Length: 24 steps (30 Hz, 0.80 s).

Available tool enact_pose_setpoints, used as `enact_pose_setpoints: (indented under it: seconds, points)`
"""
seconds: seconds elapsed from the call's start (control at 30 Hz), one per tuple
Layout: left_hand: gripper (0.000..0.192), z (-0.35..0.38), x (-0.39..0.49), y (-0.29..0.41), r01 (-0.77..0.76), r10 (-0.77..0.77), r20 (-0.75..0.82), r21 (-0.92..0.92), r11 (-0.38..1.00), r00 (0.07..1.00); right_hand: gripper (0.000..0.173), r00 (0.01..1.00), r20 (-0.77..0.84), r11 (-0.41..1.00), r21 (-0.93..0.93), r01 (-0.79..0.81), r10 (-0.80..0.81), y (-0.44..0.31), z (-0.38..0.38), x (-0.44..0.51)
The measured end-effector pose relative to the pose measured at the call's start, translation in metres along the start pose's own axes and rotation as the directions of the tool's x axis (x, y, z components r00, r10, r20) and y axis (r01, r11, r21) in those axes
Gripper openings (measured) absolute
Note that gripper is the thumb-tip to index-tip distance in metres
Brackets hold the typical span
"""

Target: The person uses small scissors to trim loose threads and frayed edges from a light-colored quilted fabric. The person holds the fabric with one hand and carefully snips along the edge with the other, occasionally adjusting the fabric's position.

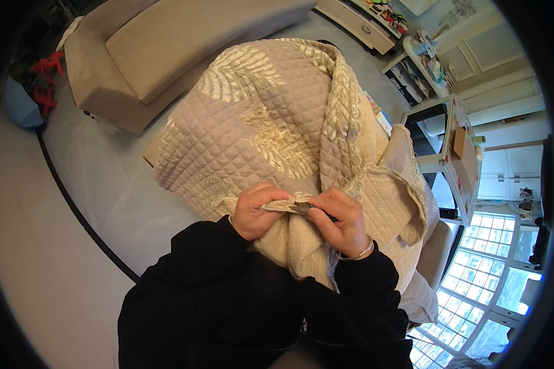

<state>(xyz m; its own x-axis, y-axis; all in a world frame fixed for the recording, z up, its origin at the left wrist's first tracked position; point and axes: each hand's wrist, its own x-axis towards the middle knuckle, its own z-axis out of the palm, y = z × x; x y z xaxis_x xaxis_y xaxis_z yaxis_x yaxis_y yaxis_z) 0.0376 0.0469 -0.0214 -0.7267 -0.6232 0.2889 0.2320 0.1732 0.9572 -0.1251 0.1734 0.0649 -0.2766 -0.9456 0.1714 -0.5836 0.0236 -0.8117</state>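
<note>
A quilted bedspread (277,106), beige-mauve with cream leaf patterns, spreads before me and hangs over my lap. My left hand (261,210) pinches a folded, frayed-looking piece of its edge (277,204) between thumb and fingers. In my right hand (339,219) is a small metal tool (301,207) with a dark handle partly hidden by my fingers. Its tip touches the cloth edge right beside the left thumb. Whether it is a pair of snips or pliers I cannot tell. The quilt's paler underside (388,198) shows in folds to the right.
A beige sofa (166,50) stands beyond the quilt at the upper left. On the right are a shelf with books and small items (424,69) and a white cabinet bearing an open cardboard box (463,159). Red and blue objects (46,87) lie far left. A white pillow (420,297) sits lower right.
</note>
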Motion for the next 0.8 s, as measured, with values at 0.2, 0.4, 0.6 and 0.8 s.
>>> enact_pose_setpoints:
  seconds: [0.2,0.4,0.6,0.8]
  points:
    - [0.023,0.0002,-0.0008,0.0003,0.020,-0.020,0.000,-0.026,0.999,1.000,0.019,0.998,0.053,0.999,0.006,-0.042,0.042,-0.0038,-0.0041,0.0020]
    - [0.022,0.0005,0.0006,0.0010,0.034,-0.033,0.028,-0.037,0.999,0.999,0.017,0.995,0.081,0.999,-0.003,-0.054,0.054,-0.0044,-0.0034,0.0038]
    - [0.021,0.0002,0.0023,0.0009,-0.006,0.007,0.037,-0.027,1.000,0.999,0.016,0.995,0.093,1.000,0.012,-0.028,0.027,-0.0031,-0.0030,0.0052]
    - [0.026,0.0000,0.0037,-0.0001,-0.041,0.039,0.037,0.036,0.999,0.999,0.017,0.994,0.092,0.999,-0.010,-0.050,0.051,-0.0078,-0.0046,0.0057]
